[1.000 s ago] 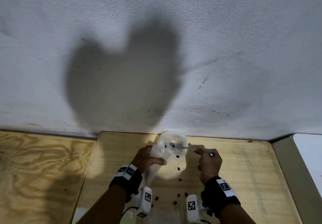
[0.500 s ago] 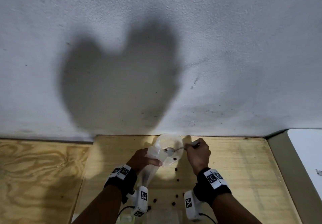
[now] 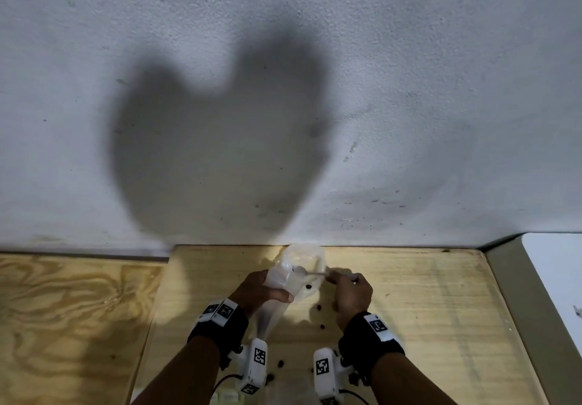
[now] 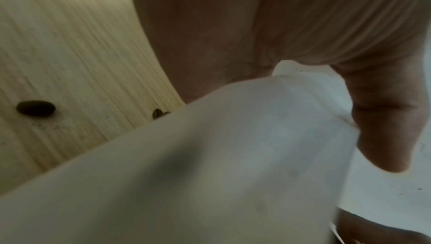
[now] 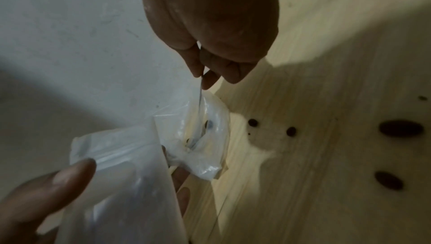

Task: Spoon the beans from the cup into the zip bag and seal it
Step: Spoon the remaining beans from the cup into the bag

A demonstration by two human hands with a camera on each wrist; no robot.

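Head view: left hand (image 3: 263, 291) grips the clear plastic zip bag (image 3: 277, 281) open so right hand (image 3: 351, 294) pinching thin metal spoon (image 3: 310, 273) can, seemingly, tip beans in.

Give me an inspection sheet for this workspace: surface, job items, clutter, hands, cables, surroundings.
Surface: plywood table, pale, bare wood.
Job's things: zip bag held up, mouth open; clear cup behind it on the table; spoon reaching into the cup.
Clutter: loose beans scattered on the table between the wrists.
Grippers: left hand grips the bag near its top; right hand pinches the spoon handle.
Cables: black cable from the left wrist camera, another at the right.
Surroundings: grey rough wall with the person's shadow; white surface at right.
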